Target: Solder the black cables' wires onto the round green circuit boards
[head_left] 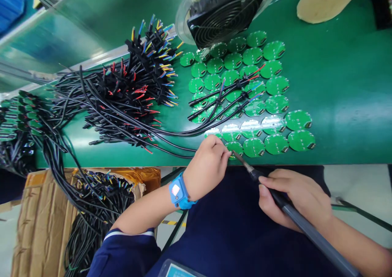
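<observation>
My left hand (208,167), with a blue wrist strap (180,192), is pinched closed at the bench's front edge on the end of a black cable (174,151). A bit of yellow wire shows at its fingertips, over a round green circuit board (238,146). In my right hand (298,195) is a soldering iron (312,230), held like a pen. Its metal tip reaches that same board, close to the left fingertips. Whether tip and wire touch, I cannot tell. More round green boards (276,143) lie in rows around it.
Several short black cables (226,92) lie across the boards. Left of them is a heap of cables (128,93) with bare coloured ends. A black fan (226,18) stands behind the boards. Below the bench, a cardboard box (43,216) holds more cables. A tan cylinder (327,1) stands back right.
</observation>
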`<state>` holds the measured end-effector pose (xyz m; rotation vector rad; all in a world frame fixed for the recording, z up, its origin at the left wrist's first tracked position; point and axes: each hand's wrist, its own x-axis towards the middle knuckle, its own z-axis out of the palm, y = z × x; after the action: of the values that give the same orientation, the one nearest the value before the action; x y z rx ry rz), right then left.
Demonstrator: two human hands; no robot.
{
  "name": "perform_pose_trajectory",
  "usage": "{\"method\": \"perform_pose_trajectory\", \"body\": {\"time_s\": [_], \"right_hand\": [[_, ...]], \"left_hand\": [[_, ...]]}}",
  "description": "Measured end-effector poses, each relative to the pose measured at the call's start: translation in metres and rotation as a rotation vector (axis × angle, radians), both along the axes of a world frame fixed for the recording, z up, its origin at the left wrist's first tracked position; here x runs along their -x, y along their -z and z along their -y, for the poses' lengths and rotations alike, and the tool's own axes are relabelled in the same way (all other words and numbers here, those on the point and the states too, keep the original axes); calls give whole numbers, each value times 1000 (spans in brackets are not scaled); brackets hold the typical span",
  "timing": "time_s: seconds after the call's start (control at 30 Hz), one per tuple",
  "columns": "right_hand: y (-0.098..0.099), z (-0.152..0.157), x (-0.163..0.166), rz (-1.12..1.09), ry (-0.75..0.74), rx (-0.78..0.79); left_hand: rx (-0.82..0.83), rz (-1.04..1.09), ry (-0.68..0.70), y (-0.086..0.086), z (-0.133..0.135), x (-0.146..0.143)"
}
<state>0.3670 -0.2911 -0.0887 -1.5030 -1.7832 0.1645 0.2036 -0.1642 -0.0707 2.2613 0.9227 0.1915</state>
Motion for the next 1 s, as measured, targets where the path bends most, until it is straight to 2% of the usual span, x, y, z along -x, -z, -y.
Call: {"method": "perform_pose_trajectory", "body": {"time_s": [0.13,0.27,0.43,0.57,0.63,0.7,0.87,0.93,1.0], "right_hand": [[1,0,2,-22,-31,-15],[-1,1,-2,-91,22,127],[-6,9,-15,-264,116,45],[4,22,-32,-295,213,34],[12,28,-40,-269,149,25],[18,31,-45,-253,112,42],[14,33,-38,-400,287,28],[12,33,-34,-412,300,3],[10,33,-34,-388,278,-40]], "left_hand": [[-47,-47,-2,0,3,-4],[-78,-118,25,-1,1,-6],[-89,-179,41,-3,-2,-7],[-99,-246,53,-8,-2,-8],[-152,-283,52,-12,-7,-10],[-255,-271,16,-14,-19,-15],[-519,-146,-203,-6,-76,-35],[-516,-117,-240,1,-97,-44],[-432,-107,-234,8,-110,-50]]}}
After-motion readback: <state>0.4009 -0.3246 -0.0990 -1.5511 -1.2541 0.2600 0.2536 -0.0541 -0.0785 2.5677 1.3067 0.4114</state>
